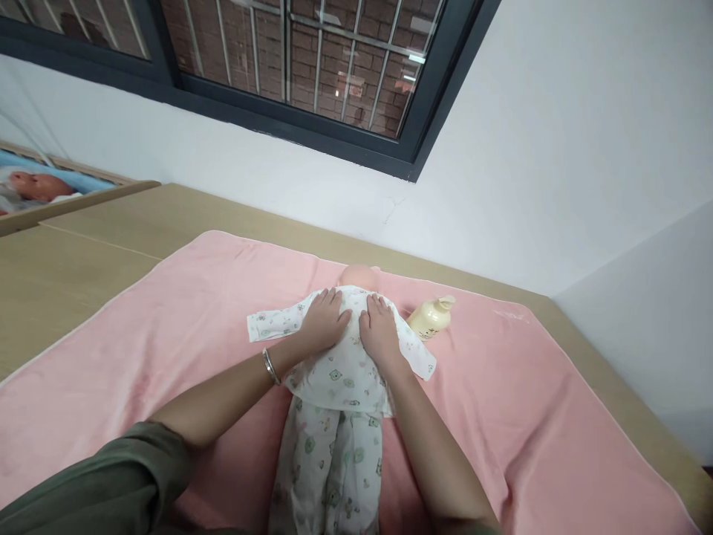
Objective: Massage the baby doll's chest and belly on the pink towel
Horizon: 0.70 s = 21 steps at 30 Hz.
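Note:
A baby doll lies stretched out on a pink blanket [167,349], its bare round head [358,278] at the far end. It wears a white printed top [348,379] and matching trousers [328,475]. Flat on the top's upper left part rests my left hand [324,321], fingers extended toward the head. My right hand [381,334] lies the same way on the upper right part. Neither hand grips anything. The doll's sleeves spread out to both sides. Beside the right sleeve is a pale yellow pump bottle [431,319], standing on the blanket.
The blanket covers much of a wooden surface [122,223] that meets a white wall [501,186]. A dark-framed window [312,122] with bars is above. At far left, another doll [38,186] lies in a wooden-sided crib with blue lining.

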### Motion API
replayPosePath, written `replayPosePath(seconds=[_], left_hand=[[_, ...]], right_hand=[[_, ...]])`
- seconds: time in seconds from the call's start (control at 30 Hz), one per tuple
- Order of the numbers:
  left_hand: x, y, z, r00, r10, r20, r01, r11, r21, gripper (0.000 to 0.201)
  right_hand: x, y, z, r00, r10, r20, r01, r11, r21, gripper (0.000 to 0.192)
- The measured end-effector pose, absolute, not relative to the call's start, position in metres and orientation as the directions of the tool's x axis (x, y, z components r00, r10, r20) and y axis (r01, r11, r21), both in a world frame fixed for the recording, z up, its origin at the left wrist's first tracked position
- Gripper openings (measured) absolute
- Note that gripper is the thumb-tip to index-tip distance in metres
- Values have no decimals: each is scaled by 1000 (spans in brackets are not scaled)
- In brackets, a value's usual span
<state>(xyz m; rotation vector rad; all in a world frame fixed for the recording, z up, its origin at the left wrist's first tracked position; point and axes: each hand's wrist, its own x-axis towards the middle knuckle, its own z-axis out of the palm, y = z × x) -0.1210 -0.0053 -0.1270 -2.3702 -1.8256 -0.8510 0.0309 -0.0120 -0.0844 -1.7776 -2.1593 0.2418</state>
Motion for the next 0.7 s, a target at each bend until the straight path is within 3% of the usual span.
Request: replayPosePath(seconds=[0.37,0.6,0.7], left_hand=[[-112,-12,-134,122,875,468,903,-293,314,51],[-129,0,-124,438,811,388,827,-533,180,30],[-139,14,-117,369,865,342,852,-461,248,33]], right_hand=[[32,-11,-84,-168,975,148,929,206,-307,57],[20,-30,-82,-190,971,145,947,221,-233,57],[11,-46,-84,-214,958,191,951,249,-184,57]])
